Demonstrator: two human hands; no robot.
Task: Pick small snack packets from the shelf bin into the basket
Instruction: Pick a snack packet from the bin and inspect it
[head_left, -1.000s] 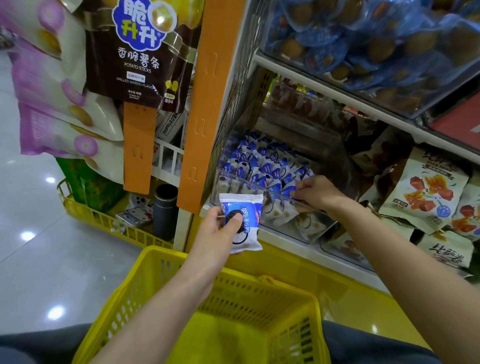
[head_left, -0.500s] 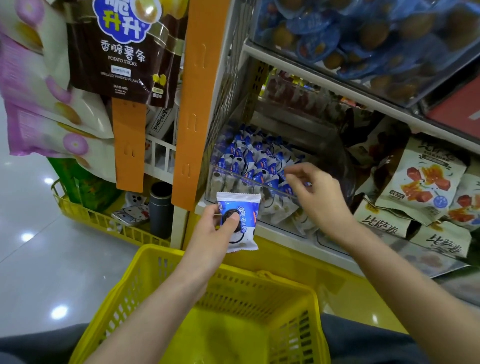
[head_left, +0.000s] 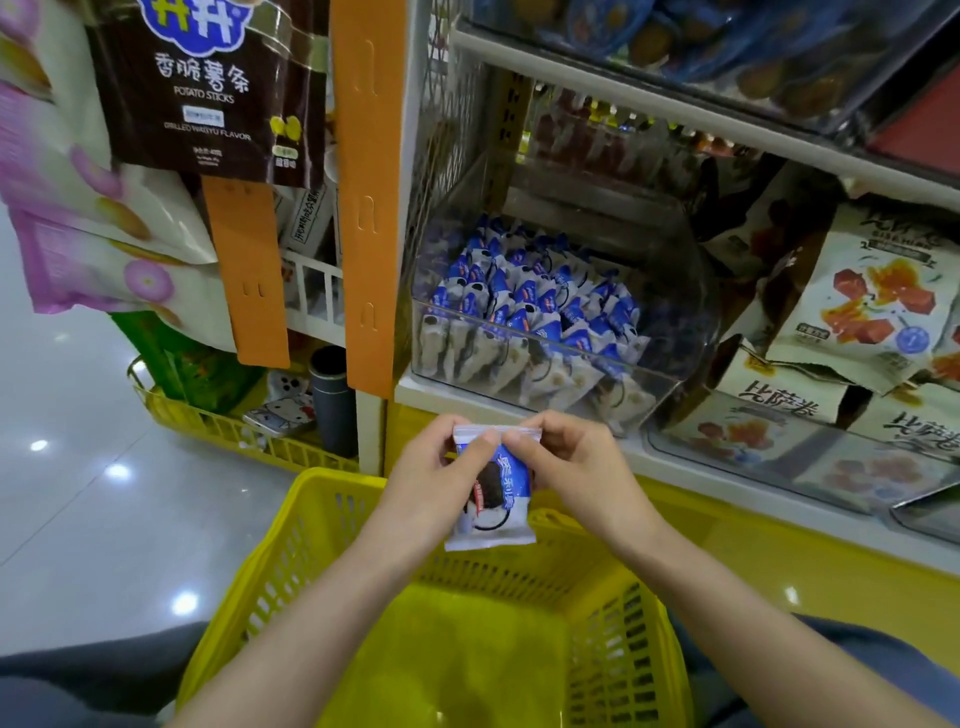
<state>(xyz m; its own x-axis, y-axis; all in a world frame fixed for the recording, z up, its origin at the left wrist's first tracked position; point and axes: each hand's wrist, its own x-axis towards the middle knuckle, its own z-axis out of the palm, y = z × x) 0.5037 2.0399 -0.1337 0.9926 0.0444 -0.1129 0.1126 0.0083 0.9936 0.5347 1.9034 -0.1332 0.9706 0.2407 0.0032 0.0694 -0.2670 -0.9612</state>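
Right hand (head_left: 582, 467) has left the shelf bin (head_left: 672, 327) and come down to meet the left hand (head_left: 426, 483). Both now pinch the top seam of a blue-and-white snack packet (head_left: 498, 519), thumbs in front, fingers behind. The packet hangs upright over the far rim of the yellow basket (head_left: 311, 519), just below the bin's shelf edge. A second packet may be stacked behind the first, but I can't tell because the hands cover it. They are likely gathering packets into one grip so they drop together. The basket sits directly under the hands, so a release should land inside. The bin is well stocked with the same packets.
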